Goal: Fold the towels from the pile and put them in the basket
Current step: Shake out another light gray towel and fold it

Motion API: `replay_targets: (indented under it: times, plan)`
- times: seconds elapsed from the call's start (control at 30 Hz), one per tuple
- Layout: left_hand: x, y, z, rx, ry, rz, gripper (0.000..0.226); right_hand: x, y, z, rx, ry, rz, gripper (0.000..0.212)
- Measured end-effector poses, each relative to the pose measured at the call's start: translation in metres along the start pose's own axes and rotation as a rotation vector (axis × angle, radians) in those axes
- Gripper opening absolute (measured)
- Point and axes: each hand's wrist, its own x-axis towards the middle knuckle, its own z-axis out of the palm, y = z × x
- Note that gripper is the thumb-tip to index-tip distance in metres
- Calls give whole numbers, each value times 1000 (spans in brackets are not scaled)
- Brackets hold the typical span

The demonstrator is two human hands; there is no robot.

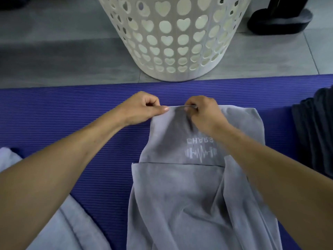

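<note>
Both hands — left hand [144,107], right hand [203,112] — pinch the far edge of the grey logo-printed cloth towel [180,192] lying on the ribbed purple foam mat [72,109], near the white perforated plastic basket [173,38]. Keep that edge taut and corners level — then the fold should land square.

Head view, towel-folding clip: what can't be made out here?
- Basket: rim and inside cut off by the top edge, so any towels in it are unseen.
- Grey towel: near end runs off the bottom edge; its printed logo is partly covered by the right hand and forearm.
- Left hand: fingertips curl under, hiding the pinch.
- Towel pile: cut by the frame edge and the left forearm.
- Dark object, top right: cropped, unidentifiable.
</note>
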Motion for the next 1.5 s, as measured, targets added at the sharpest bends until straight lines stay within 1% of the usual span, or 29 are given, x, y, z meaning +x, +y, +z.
replay_targets:
  times: [0.07, 0.17, 0.27, 0.33, 0.43, 0.47, 0.53, 0.6, 0.67, 0.73, 0.8, 0.87, 0.9, 0.97, 1.03, 1.1, 1.17, 1.27, 1.33, 1.4, 1.5]
  plan:
    - [-5, 0, -4, 18, 0, -4, 41, 0, -1, -1, 3, 29, 20, 15]
    - [-11, -2, -12, 5, 19, -41, 30, -2, 2, 0, 12, 74, 69, 19]
    - [-14, -8, -20, 7, 129, -78, 17, -6, 8, 0, 68, 80, 109, 18]
    - [-13, -12, -21, -27, 220, -101, 12, -9, 11, 3, 142, 39, 120, 19]
    - [-7, -23, -12, -50, 332, -159, 12, -15, 12, 6, 352, -62, 166, 42]
    - [-4, -29, -8, -28, 365, -172, 13, -18, 12, 5, 403, -81, 177, 46]
    - [1, -38, 2, 29, 469, -188, 11, -28, 13, -2, 423, -110, 182, 43]
    - [-1, -41, 16, 42, 530, -147, 10, -43, 17, -14, 365, -114, 154, 28]
    - [-10, -34, 38, -3, 492, -73, 8, -63, 25, -29, 290, -108, 106, 20]
    - [-22, -23, 63, -74, 435, 13, 8, -84, 35, -46, 236, -99, 89, 18]
    - [-30, -10, 88, -151, 368, 55, 9, -102, 47, -64, 187, -80, 113, 17]
    - [-33, 0, 112, -184, 279, 70, 12, -116, 61, -79, 205, -75, 178, 15]
    - [-33, 5, 123, -182, 230, 78, 14, -122, 66, -83, 258, -102, 224, 13]
    - [-33, 16, 142, -178, 118, 92, 13, -130, 76, -87, 358, -211, 306, 14]
    - [-33, 25, 156, -151, 30, 93, 11, -136, 81, -85, 360, -312, 318, 13]
    - [-32, 28, 166, -99, -5, 95, 16, -139, 83, -82, 355, -298, 286, 6]
    - [-35, 27, 171, -12, -12, 101, 19, -141, 80, -82, 398, -254, 271, 4]
    - [-46, 15, 173, 106, 9, 88, 8, -143, 74, -79, 426, -293, 253, 17]
    - [-54, 8, 173, 134, 38, 76, 9, -144, 70, -75, 359, -300, 223, 27]
    - [-59, 3, 173, 132, 85, 78, 9, -143, 70, -71, 312, -245, 231, 30]
    - [-65, 5, 166, 49, 199, 41, 10, -144, 70, -67, 337, -108, 261, 25]
